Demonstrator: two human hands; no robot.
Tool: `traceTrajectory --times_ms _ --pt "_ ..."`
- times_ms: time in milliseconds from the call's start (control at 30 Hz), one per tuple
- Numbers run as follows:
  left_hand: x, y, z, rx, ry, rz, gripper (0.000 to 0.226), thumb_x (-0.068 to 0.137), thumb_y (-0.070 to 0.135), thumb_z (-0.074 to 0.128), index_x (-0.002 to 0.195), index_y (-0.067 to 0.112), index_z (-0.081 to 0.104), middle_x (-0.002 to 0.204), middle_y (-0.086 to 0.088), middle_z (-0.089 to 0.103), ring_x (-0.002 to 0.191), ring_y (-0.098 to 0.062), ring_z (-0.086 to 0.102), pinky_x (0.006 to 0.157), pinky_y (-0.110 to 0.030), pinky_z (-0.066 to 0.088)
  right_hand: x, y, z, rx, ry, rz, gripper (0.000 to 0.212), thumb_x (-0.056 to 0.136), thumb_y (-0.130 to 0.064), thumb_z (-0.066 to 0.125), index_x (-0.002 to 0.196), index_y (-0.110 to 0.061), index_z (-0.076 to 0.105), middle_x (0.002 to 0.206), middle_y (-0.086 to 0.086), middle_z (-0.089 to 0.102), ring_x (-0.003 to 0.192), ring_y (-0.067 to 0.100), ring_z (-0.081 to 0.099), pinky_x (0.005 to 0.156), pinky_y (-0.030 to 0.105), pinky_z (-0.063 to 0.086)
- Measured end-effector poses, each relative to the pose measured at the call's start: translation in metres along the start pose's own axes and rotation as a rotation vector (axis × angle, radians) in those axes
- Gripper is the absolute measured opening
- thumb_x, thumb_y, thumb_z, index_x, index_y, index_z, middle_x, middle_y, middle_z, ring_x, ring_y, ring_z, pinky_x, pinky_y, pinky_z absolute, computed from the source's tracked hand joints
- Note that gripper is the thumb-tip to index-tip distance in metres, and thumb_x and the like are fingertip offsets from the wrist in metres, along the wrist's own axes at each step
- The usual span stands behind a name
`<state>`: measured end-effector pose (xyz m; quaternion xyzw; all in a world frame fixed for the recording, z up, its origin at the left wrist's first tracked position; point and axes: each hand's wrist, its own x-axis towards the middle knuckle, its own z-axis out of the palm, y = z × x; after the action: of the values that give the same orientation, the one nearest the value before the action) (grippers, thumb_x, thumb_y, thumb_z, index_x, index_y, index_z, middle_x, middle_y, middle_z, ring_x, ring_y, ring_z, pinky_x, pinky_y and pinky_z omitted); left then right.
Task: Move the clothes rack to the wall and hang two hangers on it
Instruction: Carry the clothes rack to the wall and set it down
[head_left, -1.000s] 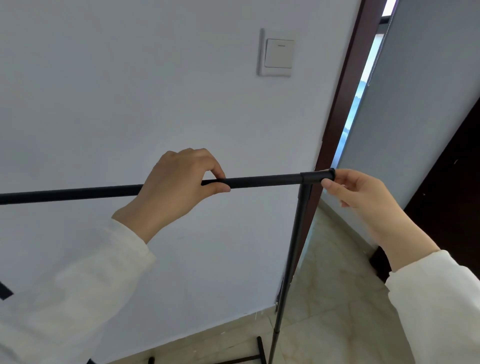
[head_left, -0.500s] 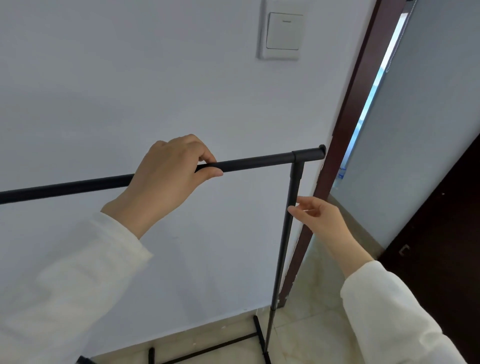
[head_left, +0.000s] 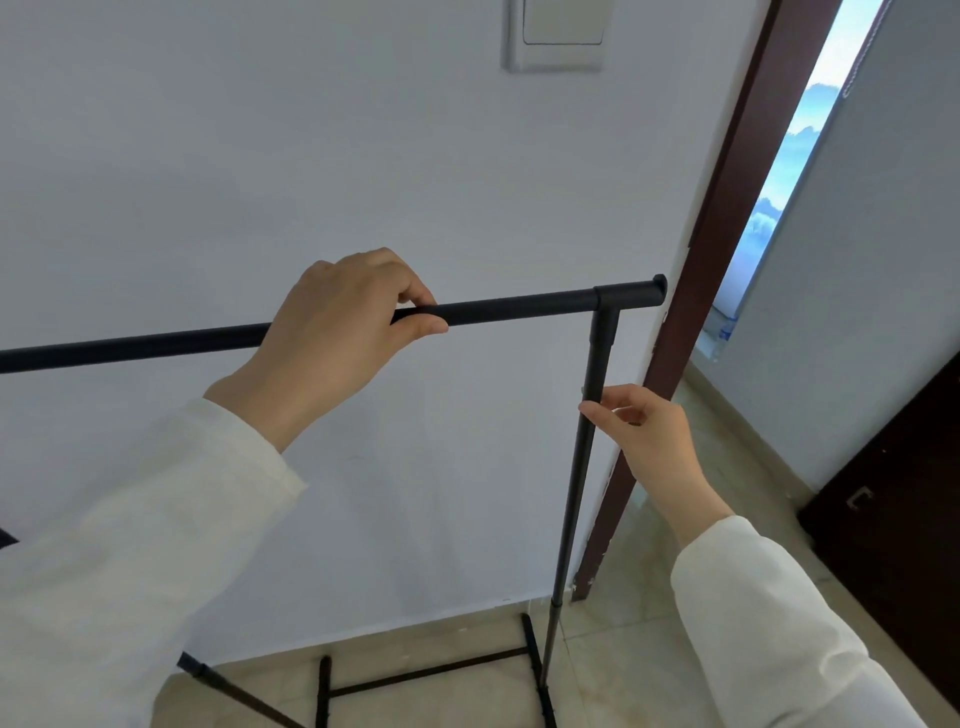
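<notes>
Against the wall (head_left: 260, 156) | I see left hand (head_left: 332, 332) clamped on clothes rack (head_left: 519, 309) rail, right hand (head_left: 654, 441) fingertips pinching upright | step: positioning rack | next: fetch hangers.

Soft, even daylight, sharp across the whole view.

The brightest patch is the narrow gap (head_left: 779, 171) beside the dark door frame (head_left: 727, 260) at upper right, slightly blown out. The pale wall (head_left: 260, 156) is evenly lit, with faint, diffuse shadows below the black rail (head_left: 519, 307). No glare. Wide-angle distortion bows the door frame and stretches the white sleeves (head_left: 130, 545) at the bottom corners.
</notes>
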<state>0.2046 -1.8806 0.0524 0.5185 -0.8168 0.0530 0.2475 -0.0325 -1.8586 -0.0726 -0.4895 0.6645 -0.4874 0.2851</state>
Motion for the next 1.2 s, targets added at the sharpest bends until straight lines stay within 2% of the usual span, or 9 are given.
traceTrajectory --times_ms 433,567,700,833,933,1000,1067,1167,1200 --pt "-0.006 0.016 0.004 -0.005 -0.019 -0.016 0.024 0.087 0.037 0.05 0.101 0.02 0.06 0.101 0.001 0.064 0.079 -0.014 0.047 0.072 -0.026 0.028 -0.003 0.008 -0.009 0.021 -0.009 0.03 0.027 0.077 -0.03 0.067 0.1 -0.015 0.067 0.086 -0.001 0.062 0.078 0.016 0.055 0.067 0.021 0.043" --pt "-0.011 0.016 0.002 -0.043 -0.026 0.015 0.023 0.088 0.036 0.05 0.1 0.018 0.059 0.099 0.002 0.066 0.077 -0.016 0.049 0.069 -0.027 0.03 -0.012 0.004 -0.007 0.004 0.013 0.06 0.031 0.079 -0.032 0.065 0.105 -0.015 0.066 0.083 -0.006 0.06 0.075 0.013 0.053 0.071 0.025 0.043" --pt "-0.02 0.017 0.002 -0.02 0.024 0.11 0.024 0.088 0.036 0.049 0.098 0.017 0.058 0.093 0.001 0.066 0.078 -0.022 0.054 0.068 -0.029 0.029 -0.028 0.001 -0.005 0.041 0.119 0.1 0.025 0.08 -0.029 0.065 0.102 -0.018 0.063 0.076 -0.013 0.056 0.07 0.003 0.05 0.064 0.017 0.041" --pt "-0.024 0.012 0.002 0.037 0.066 0.179 0.029 0.087 0.035 0.046 0.097 0.012 0.06 0.084 -0.005 0.064 0.073 -0.026 0.052 0.066 -0.031 0.029 -0.049 -0.003 -0.006 0.095 0.267 0.128 0.021 0.081 -0.027 0.064 0.101 -0.021 0.063 0.084 -0.012 0.059 0.076 0.001 0.052 0.063 0.011 0.039" --pt "-0.029 0.009 0.004 0.038 0.083 0.234 0.034 0.088 0.035 0.049 0.106 0.009 0.06 0.096 -0.014 0.065 0.084 -0.036 0.057 0.071 -0.042 0.04 -0.076 0.001 -0.013 0.108 0.382 0.159 0.014 0.081 -0.028 0.063 0.095 -0.025 0.061 0.082 -0.014 0.058 0.077 0.002 0.053 0.064 0.011 0.039" --pt "-0.036 0.017 0.002 -0.094 0.115 0.267 0.033 0.089 0.034 0.049 0.109 0.009 0.058 0.105 -0.014 0.064 0.092 -0.037 0.055 0.08 -0.046 0.042 -0.098 0.007 -0.023 0.099 0.435 0.196 0.012 0.081 -0.029 0.063 0.093 -0.027 0.062 0.085 -0.012 0.06 0.079 0.003 0.055 0.065 0.012 0.041" --pt "-0.044 0.038 0.005 -0.288 0.119 0.313 0.029 0.089 0.031 0.049 0.108 0.011 0.058 0.108 -0.008 0.061 0.097 -0.029 0.054 0.086 -0.04 0.04 -0.125 0.01 -0.039 0.093 0.514 0.212 0.012 0.082 -0.029 0.063 0.093 -0.026 0.063 0.085 -0.011 0.062 0.08 0.006 0.057 0.066 0.012 0.041" --pt "-0.061 0.082 0.022 -0.561 -0.046 0.381 0.026 0.088 0.028 0.049 0.109 0.015 0.059 0.109 0.0 0.059 0.101 -0.017 0.053 0.088 -0.028 0.038 -0.17 0.017 -0.072 0.079 0.636 0.23 0.01 0.083 -0.025 0.062 0.093 -0.024 0.063 0.08 -0.014 0.061 0.07 -0.004 0.057 0.059 0.005 0.042" --pt "-0.081 0.12 0.033 -0.615 -0.125 0.465 0.027 0.088 0.028 0.049 0.109 0.015 0.059 0.109 -0.001 0.06 0.103 -0.016 0.054 0.087 -0.026 0.038 -0.213 0.022 -0.098 0.059 0.752 0.24 0.011 0.083 -0.024 0.062 0.093 -0.023 0.064 0.078 -0.015 0.06 0.065 -0.01 0.056 0.058 0.001 0.04"
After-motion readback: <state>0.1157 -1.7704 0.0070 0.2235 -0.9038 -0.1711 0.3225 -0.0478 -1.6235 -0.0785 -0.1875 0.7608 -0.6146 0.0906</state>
